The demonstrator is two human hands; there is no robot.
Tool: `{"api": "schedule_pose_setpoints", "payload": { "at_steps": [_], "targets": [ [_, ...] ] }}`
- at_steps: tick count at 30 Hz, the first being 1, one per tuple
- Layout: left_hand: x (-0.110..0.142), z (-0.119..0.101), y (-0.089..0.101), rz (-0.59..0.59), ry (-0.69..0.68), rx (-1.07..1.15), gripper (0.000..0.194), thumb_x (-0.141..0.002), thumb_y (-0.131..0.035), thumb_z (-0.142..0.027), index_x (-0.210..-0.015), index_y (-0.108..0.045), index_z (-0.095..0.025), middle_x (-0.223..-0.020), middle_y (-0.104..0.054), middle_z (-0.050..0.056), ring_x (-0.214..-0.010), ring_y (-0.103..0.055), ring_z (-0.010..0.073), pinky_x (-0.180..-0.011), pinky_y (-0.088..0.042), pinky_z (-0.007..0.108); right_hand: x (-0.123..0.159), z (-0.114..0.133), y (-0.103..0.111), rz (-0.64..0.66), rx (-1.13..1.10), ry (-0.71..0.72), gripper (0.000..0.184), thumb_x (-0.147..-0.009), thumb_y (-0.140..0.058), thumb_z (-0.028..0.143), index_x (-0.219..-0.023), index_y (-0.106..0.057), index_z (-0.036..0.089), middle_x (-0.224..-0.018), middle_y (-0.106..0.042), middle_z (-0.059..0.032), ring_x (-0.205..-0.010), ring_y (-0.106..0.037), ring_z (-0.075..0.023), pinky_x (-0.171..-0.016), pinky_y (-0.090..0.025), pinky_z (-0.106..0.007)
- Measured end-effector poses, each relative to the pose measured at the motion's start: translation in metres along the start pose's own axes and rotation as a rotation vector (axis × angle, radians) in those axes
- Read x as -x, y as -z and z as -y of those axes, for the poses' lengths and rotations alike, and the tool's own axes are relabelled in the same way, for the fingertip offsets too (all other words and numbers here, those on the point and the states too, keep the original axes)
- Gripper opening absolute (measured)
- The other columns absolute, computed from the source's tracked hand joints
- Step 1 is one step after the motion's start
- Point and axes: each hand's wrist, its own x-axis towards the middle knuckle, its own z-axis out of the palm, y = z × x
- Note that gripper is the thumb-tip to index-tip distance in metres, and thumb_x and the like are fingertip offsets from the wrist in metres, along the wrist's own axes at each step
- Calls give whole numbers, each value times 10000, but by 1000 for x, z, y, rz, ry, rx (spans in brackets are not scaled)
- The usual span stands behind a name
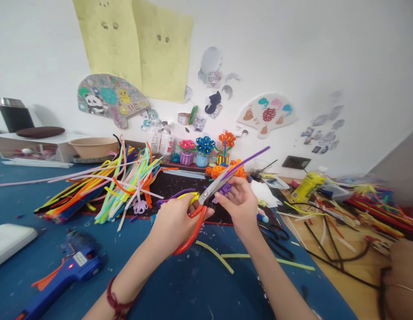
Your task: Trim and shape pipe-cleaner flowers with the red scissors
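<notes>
- Blue tabletop [153,293]: smooth, matt, marked with small scraps; it carries the tools and loose cut stems.
- Fuzzy stem bundle [126,178]: on the left side of the tabletop; slender, flexible-looking lengths with soft pile, in many colours, fanned and overlapping.
- Glue gun [76,262]: lying on the tabletop at the left; rigid blue shell, orange trigger, small red light showing.
- Scissors [205,194]: held above the tabletop, between the two hands; smooth metal blades, curved red handles; blades point up and to the right.
- Left hand [176,220]: fingers curled, gripping the scissors by the handles.
- Right hand [241,204]: thumb and fingers drawn together, pinching the purple looped piece beside the blades.
- Purple stem [255,156]: straight, fuzzy, extending past the blade tips; whether it lies between the blades cannot be told.
- Potted flowers [204,153]: upright behind the hands; looped petals in pink, blue and orange, ribbed round pots.
- Purple looped piece [225,189]: small, soft curves, partly hidden by the fingers; step in hand, as judged: positioning the blades at purple material; a clean cut calls for a steady pinch, fingertips clear, blades square to the stem.
</notes>
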Motion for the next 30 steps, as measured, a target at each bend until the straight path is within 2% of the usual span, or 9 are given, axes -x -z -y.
{"api": "schedule_pose_setpoints", "payload": {
  "at_steps": [8,18,24,28,30],
  "targets": [
    [0,4,0,-14,-6,-37,410,-786,-496,-587,-622,-408,-222,-543,-503,-50,-468,-383,116,-501,-221,234,0,-1,1,6,18,13,343,-637,-796,168,-868,-550,228,-827,-593,26,-801,-606,-119,-752,-498,-249],
    [1,3,4,5,-2,-58,457,-785,-468,-622,-584,-422,-214,-529,-480,-38,-462,-378,112,-499,-211,238,-1,0,1,-12,75,23,357,-623,-805,229,-862,-540,224,-845,-597,5,-815,-619,-155,-767,-514,-299],
    [2,4,4,7,-2,-58,445,-788,-471,-611,-583,-444,-217,-527,-479,-41,-469,-385,117,-499,-218,239,-1,0,4,19,48,10,368,-623,-817,231,-886,-560,230,-875,-608,3,-837,-621,-157,-787,-510,-301],
    [2,4,6,24,11,-60,421,-777,-486,-609,-606,-460,-225,-540,-507,-41,-482,-432,127,-501,-227,238,-6,1,12,84,9,-34,300,-708,-762,362,-940,-625,227,-921,-641,-26,-882,-612,-171,-820,-501,-313],
    [1,4,6,32,11,-63,402,-774,-496,-597,-616,-474,-228,-547,-522,-38,-488,-455,131,-496,-227,238,-9,0,17,61,51,-61,287,-782,-672,451,-928,-660,205,-913,-666,-52,-895,-613,-190,-833,-495,-340]
  ]
}}
